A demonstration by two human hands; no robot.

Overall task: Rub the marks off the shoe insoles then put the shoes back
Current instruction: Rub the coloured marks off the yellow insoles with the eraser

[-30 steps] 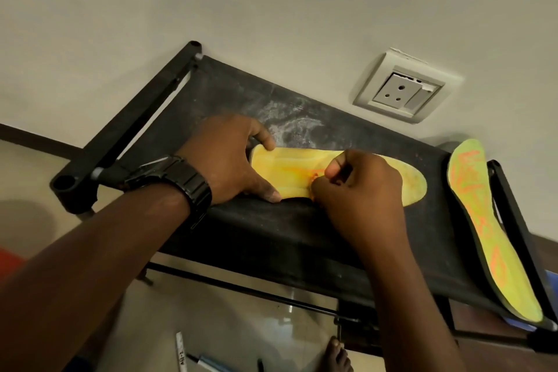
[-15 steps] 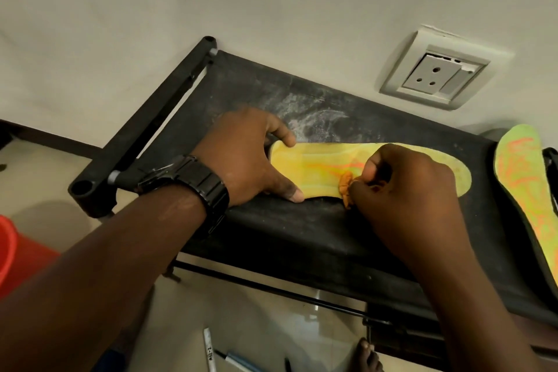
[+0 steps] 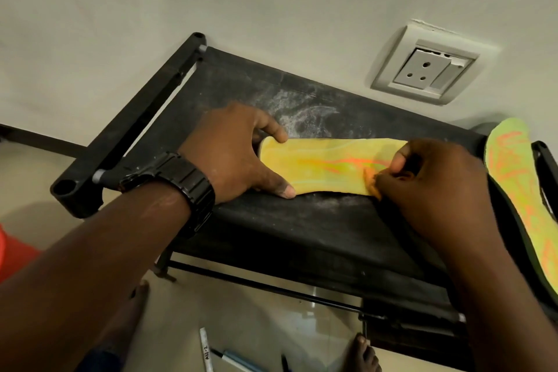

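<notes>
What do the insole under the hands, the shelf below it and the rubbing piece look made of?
Insole: probably foam with a matte yellow textile-like top; thin, flat, orange marks smeared into it.
Shelf: likely black fabric stretched between frame bars; matte, dusted with whitish powder.
Rubbing piece: small orange lump in the right hand's grip; mostly hidden, cannot tell.

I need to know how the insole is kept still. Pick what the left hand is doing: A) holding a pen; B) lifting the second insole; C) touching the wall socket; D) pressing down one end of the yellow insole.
D: the left hand lies on one end of the insole on the black rack, while the right hand pinches an orange scrap against it.
</notes>
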